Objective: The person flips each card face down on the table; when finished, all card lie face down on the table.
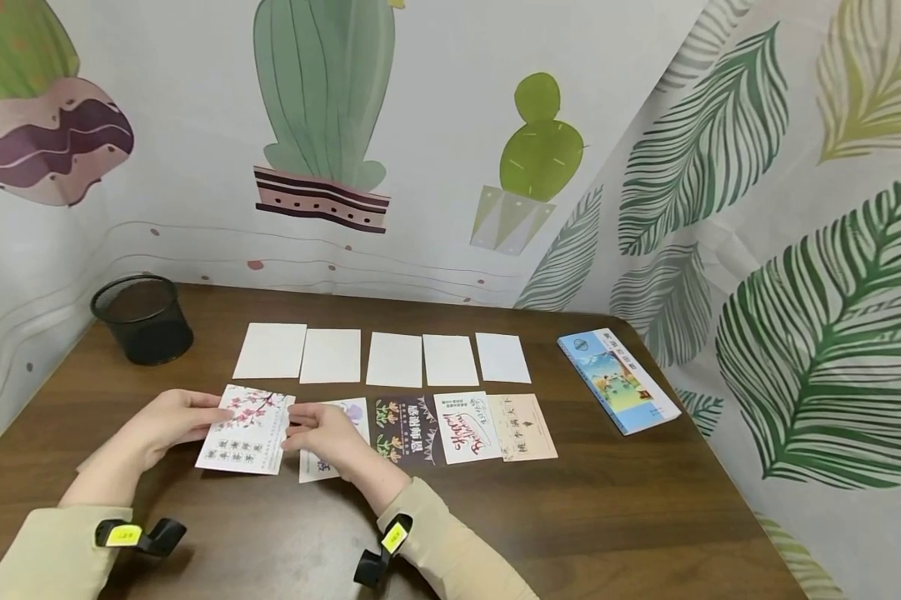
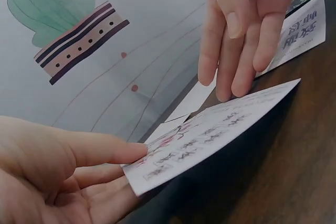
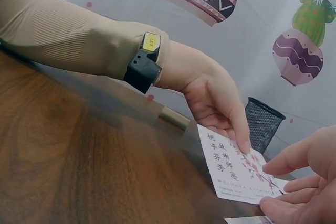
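Observation:
My left hand (image 1: pixel 167 427) pinches the left edge of a white greeting card (image 1: pixel 242 437) printed with pink blossoms and dark characters. In the left wrist view the card (image 2: pixel 210 135) slants above the table, thumb on top and fingers beneath. My right hand (image 1: pixel 337 437) is at the card's right side, its fingers extended; in the left wrist view this hand (image 2: pixel 244 30) appears apart from the card. Partly behind it lies a card with a purple flower (image 1: pixel 357 414). Further right are a dark purple card (image 1: pixel 417 417), a white card with red lettering (image 1: pixel 465 429) and a beige card (image 1: pixel 531 421).
Several blank white cards (image 1: pixel 330 357) form a row behind the printed ones. A black mesh pen holder (image 1: pixel 150 325) stands at the back left. At the right, a blue and white booklet (image 1: pixel 618 379) lies near the edge of the brown wooden table (image 1: pixel 608 517).

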`<state>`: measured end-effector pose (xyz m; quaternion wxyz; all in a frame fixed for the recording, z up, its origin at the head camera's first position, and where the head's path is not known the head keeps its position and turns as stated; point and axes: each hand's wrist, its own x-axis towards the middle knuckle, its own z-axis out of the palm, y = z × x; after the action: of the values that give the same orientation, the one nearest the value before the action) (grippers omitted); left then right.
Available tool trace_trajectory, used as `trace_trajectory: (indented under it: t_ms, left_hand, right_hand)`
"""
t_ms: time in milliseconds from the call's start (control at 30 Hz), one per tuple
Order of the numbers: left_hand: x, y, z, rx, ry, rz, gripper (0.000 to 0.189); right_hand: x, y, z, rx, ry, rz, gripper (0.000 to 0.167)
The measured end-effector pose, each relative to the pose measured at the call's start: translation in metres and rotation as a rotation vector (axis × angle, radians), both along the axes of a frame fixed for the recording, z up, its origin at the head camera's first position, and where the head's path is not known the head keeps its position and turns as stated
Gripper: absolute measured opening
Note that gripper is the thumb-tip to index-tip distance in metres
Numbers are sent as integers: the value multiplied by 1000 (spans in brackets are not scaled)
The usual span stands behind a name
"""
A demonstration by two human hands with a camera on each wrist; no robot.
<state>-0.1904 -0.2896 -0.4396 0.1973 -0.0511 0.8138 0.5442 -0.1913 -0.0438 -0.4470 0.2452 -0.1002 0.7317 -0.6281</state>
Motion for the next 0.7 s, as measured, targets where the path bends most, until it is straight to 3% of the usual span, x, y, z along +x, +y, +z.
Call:
trace_trajectory:
  t_ms: [133,300,467,700]
  left_hand:
    - [3,4,4,61,8,3,63]
    - [8,16,17,91,95,10,59]
    - [14,36,36,72,190,24,58]
    - [18,57,47,19,266,87,62]
  right_hand:
    - [-2,2,2,-32,22,-3,51]
    - [-2,4,14,-100,79,32,39]
    - [3,3,27,-146,83,63,35]
    - [7,3,35,-263,72,-14,39]
